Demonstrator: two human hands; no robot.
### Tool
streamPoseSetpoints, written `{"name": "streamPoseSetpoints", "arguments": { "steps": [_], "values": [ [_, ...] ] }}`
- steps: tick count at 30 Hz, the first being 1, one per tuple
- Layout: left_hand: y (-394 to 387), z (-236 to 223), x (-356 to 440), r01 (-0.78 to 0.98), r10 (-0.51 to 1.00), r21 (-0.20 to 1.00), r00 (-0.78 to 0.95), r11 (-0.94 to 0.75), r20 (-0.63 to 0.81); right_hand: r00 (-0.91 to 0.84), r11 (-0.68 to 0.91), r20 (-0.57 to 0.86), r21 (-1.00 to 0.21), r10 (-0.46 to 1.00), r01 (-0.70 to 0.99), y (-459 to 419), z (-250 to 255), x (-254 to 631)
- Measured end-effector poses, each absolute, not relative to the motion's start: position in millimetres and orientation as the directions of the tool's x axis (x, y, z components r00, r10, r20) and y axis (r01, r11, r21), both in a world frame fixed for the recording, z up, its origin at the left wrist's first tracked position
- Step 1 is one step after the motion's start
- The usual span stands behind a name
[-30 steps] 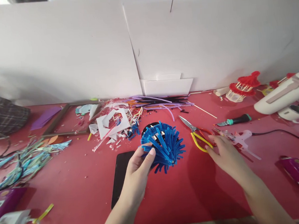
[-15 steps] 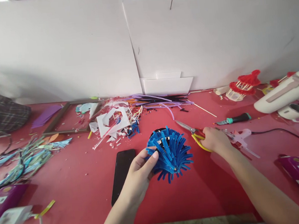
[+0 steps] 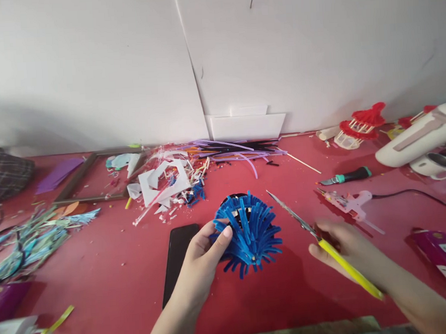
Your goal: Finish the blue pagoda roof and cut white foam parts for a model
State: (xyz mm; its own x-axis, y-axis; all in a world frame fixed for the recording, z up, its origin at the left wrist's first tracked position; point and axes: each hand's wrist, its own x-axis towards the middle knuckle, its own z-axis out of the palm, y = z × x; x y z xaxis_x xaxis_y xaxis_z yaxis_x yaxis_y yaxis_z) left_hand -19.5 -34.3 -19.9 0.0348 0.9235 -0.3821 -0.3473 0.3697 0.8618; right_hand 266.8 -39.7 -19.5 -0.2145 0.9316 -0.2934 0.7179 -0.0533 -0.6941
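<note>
Between the thumb and fingers of my left hand is a round tuft of blue pipe cleaners, its strands fanning outward, with a dark part showing behind the top. My right hand is closed around a pair of scissors with yellow on the handle. Their blades point up and left, toward the blue tuft but apart from it. Some of the right fingers are hidden behind the scissors and palm. A black phone lies flat beside my left wrist.
Paper scraps and clippings lie beyond the phone, near purple and black pipe cleaners. On the right are a pink glue gun, a utility knife, a red-roofed stick model, a mug and a purple power strip.
My right hand has gripped the scissors, lifted them from the table and drawn them nearer to me. The blue tuft stays in my left hand, slightly lower than at first.
</note>
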Motion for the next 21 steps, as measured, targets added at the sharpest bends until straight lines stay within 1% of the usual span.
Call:
{"name": "streamPoseSetpoints", "arguments": {
  "steps": [5, 10, 12, 21],
  "values": [
    [-35, -19, -21, -0.332, 0.924, 0.871, 0.005, 0.363, -0.383, -0.126, -0.112, -0.286, -0.689, 0.950, 0.717, -60, -22, 270],
    [-36, -15, -21, -0.314, 0.923, 0.881, -0.034, 0.353, -0.382, -0.098, -0.113, -0.313, -0.589, 0.945, 0.800, -70, -16, 269],
    [-36, -14, -20, -0.301, 0.923, 0.884, -0.031, 0.357, -0.383, -0.097, -0.101, -0.304, -0.573, 0.948, 0.814, -69, -15, 269],
    [-38, -12, -17, -0.234, 0.924, 0.895, 0.058, 0.381, -0.378, -0.089, -0.104, -0.294, -0.581, 0.952, 0.807, -65, -9, 270]
  ]
}}
